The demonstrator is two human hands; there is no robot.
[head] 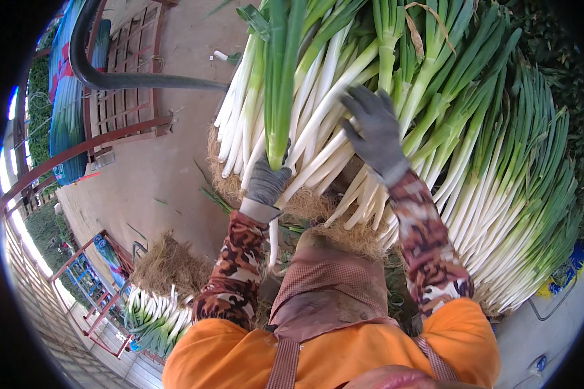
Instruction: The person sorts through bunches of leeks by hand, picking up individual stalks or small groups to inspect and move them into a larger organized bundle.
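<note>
My left hand [268, 181], in a grey glove, is closed around a long green onion [278, 121]. Its green leaves rise towards the top of the view, and its white stem end hangs below my wrist. My right hand [374, 127], gloved in grey too, is spread with its palm down over the large pile of long green onions [462, 160]; its fingertips are close to the white and pale green stalks, and whether they touch cannot be told. Brown roots [224, 167] fringe the near and left edges of the pile.
A bent dark metal bar [160, 81] reaches in from the upper left to the pile. Rusty red metal frames [121, 133] and wrapped bundles of green onions [68, 126] stand at left. More onions with matted roots [168, 265] lie lower left. Leaf scraps are on the floor.
</note>
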